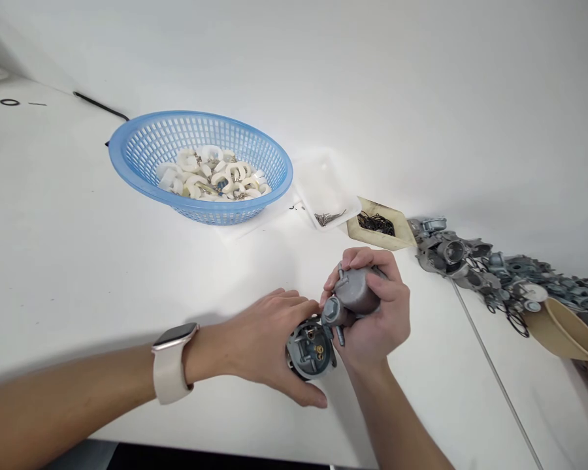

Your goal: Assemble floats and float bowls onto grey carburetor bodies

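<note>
My left hand (269, 343), with a watch on its wrist, is wrapped round a carburetor body (310, 352). The body's open underside faces up and shows brass jets inside. Close beside it, my right hand (379, 313) grips a grey metal float bowl (360, 290) with a hex bolt on its near side. The bowl's lower edge is right by the body's rim; whether they touch I cannot tell. Beyond my hands stands a blue plastic basket (200, 212) of white floats (215, 173).
A white tray (323, 170) holds thin metal pins. Next to it, a cream tray (404, 228) contains black rubber rings. Carburetor parts (451, 251) are heaped along the right, by a tan container (568, 329). A black ring (10, 102) lies far left.
</note>
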Motion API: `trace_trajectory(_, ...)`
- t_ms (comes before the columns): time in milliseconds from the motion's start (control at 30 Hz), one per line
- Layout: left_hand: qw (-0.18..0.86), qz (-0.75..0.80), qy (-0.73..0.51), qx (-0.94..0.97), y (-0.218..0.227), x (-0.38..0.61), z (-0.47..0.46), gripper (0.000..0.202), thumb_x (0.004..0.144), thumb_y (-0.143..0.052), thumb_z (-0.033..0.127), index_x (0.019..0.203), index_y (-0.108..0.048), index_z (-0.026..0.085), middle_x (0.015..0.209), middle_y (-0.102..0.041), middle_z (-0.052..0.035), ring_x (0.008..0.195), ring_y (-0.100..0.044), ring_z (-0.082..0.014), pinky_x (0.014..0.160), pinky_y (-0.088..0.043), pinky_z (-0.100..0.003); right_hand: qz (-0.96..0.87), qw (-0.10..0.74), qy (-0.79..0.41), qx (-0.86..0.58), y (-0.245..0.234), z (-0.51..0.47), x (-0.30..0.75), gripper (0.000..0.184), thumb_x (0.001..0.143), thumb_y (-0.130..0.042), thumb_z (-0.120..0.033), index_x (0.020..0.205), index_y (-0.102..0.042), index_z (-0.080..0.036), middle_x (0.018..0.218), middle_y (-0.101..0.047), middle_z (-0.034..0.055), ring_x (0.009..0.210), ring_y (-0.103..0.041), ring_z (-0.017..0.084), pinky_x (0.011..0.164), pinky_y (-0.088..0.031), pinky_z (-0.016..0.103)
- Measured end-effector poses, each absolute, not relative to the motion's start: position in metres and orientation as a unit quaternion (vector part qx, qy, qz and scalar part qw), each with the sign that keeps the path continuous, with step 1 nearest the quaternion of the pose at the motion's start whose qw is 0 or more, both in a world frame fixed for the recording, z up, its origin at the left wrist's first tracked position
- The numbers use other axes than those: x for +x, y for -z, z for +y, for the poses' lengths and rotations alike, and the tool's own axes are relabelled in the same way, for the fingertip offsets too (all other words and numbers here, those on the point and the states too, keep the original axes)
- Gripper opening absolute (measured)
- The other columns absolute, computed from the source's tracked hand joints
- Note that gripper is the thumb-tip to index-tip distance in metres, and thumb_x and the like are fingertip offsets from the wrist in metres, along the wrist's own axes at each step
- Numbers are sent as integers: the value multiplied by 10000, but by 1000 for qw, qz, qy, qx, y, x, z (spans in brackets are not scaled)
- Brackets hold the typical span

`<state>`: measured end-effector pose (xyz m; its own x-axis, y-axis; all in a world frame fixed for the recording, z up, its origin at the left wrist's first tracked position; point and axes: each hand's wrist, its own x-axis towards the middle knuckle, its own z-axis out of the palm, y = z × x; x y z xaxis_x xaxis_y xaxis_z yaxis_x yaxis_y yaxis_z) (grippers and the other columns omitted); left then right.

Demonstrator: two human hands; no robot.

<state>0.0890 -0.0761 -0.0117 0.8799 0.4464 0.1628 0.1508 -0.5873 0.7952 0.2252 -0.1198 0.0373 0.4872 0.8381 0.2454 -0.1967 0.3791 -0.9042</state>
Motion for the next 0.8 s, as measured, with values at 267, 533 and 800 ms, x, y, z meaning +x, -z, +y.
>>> trace_trajectory(267, 428, 122, -196, 874, 20, 96, -73, 483, 589, -884, 494, 844, -574, 226, 797, -666, 28, 745, -619, -198, 713, -459, -302, -395, 739, -373, -398, -34, -121, 221, 120, 822, -519, -236, 830, -636, -214, 870, -521, 3, 555, -611, 140, 373, -471, 260)
trace_trajectory(533, 436, 104, -223, 865, 24, 99, -75, 393, 574, -823, 322, 739, -479, 226, 663, -574, 64, 637, -517, -147, 657, -446, -281, -413, 723, -392, -391, -32, -118, 221, 117, 823, -532, -240, 850, -643, -216, 863, -528, 2, 563, -608, 139, 359, -473, 249)
trace_trajectory(800, 435, 104, -219, 867, 20, 97, -75, 355, 584, -782, 313, 654, -448, 219, 615, -544, 48, 632, -496, -153, 595, -419, -291, -456, 693, -372, -416, -34, -120, 219, 138, 810, -531, -219, 861, -659, -223, 885, -539, 10, 607, -584, 135, 400, -487, 255)
